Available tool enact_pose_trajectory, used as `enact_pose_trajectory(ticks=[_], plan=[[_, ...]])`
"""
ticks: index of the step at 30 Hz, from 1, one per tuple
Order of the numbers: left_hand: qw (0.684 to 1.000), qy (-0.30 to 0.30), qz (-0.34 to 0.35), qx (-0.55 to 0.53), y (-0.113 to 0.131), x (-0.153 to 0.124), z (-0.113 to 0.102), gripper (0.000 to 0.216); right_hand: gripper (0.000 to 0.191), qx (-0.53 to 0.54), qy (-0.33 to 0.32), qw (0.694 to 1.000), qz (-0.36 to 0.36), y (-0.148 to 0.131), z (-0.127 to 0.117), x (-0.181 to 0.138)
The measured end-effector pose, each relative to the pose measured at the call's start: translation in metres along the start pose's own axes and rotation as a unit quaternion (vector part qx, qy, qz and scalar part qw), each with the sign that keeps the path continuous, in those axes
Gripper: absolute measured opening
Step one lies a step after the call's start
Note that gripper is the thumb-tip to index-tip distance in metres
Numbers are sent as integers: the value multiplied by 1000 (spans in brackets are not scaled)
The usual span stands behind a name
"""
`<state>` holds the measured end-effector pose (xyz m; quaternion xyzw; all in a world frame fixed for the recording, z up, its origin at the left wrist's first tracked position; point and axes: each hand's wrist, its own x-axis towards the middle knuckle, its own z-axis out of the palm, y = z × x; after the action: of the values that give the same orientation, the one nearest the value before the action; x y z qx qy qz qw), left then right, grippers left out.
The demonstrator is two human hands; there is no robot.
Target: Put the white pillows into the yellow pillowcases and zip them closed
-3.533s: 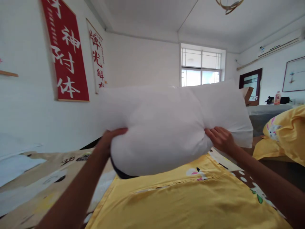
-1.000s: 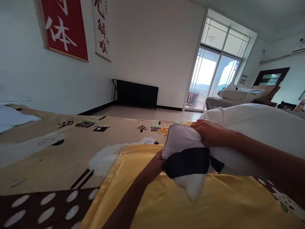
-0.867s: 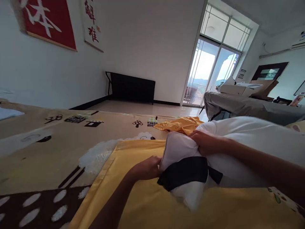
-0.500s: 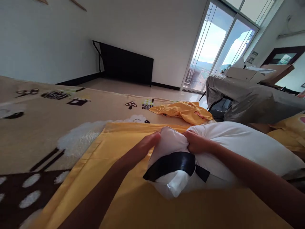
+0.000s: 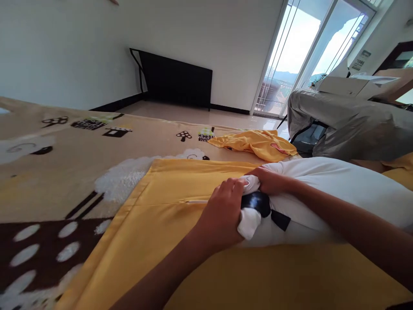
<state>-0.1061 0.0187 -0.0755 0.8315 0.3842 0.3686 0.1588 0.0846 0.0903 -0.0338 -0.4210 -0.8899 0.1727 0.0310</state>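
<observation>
Well, pillow with black tab, wall notice illegible.

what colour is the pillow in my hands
The pillow is white with a dark band; the head view shows it best.

Seemingly a home bedroom: sheep-patterned blanket, white pillow, glass door.
</observation>
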Motion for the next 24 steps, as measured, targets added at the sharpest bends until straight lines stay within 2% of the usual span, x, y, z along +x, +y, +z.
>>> enact_pose_trajectory(ticks=[3, 7, 10, 13, 15, 17, 20, 22, 24], plan=[[998, 44, -38, -29, -15, 6, 8, 29, 35, -46, -40, 998, -27, -3, -3, 9], [984, 87, -64, -143, -27, 7, 11, 13, 56, -141, -80, 986, -38, -18, -14, 12], [972, 92, -54, -209, -28, 6, 11, 10, 59, -207, -37, 977, -34, -45, -22, -9], [959, 83, -77, -261, -33, 6, 11, 9, 61, -215, 34, 973, -71, -78, -13, -48], [949, 91, -102, -284, -40, 8, 12, 12, 79, -225, 70, 967, -95, -90, 3, -72], [938, 106, -134, -303, -48, 10, 15, 15, 101, -253, 106, 957, -92, -87, 18, -84], [911, 134, -188, -341, -61, 14, 20, 17, 112, -292, 158, 943, -30, -58, 24, -76], [890, 143, -220, -374, -66, 15, 22, 18, 117, -286, 144, 947, -11, -33, 13, -55], [872, 143, -250, -396, -69, 15, 24, 18, 123, -258, 89, 962, -26, -13, -3, -29]])
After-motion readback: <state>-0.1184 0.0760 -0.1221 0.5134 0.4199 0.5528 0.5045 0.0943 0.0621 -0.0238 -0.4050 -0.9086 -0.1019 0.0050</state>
